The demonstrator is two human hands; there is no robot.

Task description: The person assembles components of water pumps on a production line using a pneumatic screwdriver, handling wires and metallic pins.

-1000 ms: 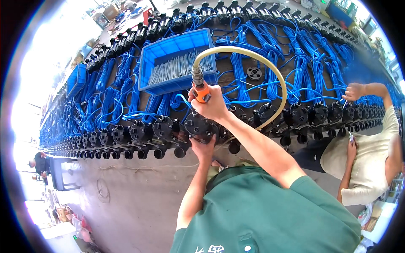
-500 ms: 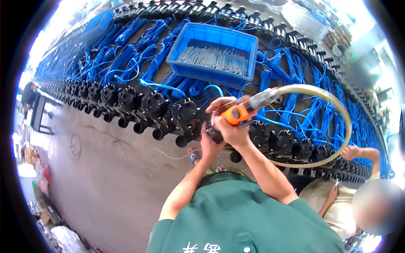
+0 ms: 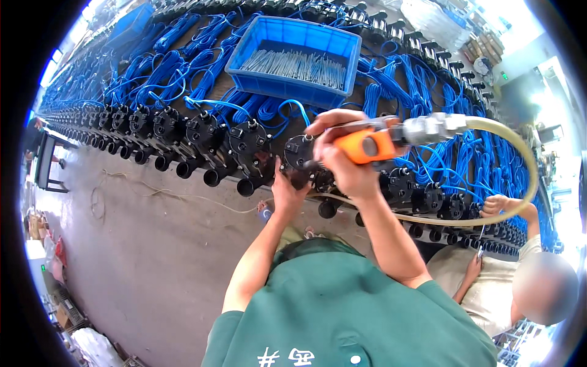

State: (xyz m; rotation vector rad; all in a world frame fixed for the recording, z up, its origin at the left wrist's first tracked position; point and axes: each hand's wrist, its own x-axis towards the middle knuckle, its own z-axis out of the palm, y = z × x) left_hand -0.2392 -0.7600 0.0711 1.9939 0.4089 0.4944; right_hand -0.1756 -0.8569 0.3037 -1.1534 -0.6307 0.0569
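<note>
i see white characters point(image 3: 302, 357) on the worker's green shirt point(image 3: 348, 300). farther, a blue bin point(image 3: 287, 86) of metal rods point(image 3: 296, 67); nearer, a black canister point(image 3: 297, 151). just right of it, the right hand point(image 3: 350, 173) closes fingers around an orange tool point(image 3: 370, 147); the left hand point(image 3: 288, 194) clasps the canister's near side.

To the left hand's point(image 3: 286, 188) left I see open air above the row of black cylindrical housings point(image 3: 249, 145) and, nearer the person, over the grey floor point(image 3: 153, 263). Ahead, the blue bin's point(image 3: 282, 84) wall bars a low reach, with cable coils point(image 3: 269, 108) crowding the strip before it. On the right, the orange pneumatic tool point(image 3: 365, 147) and its looping yellowish hose point(image 3: 532, 168) fence off the housings, a co-worker's hand point(image 3: 496, 204) right by that loop.
</note>
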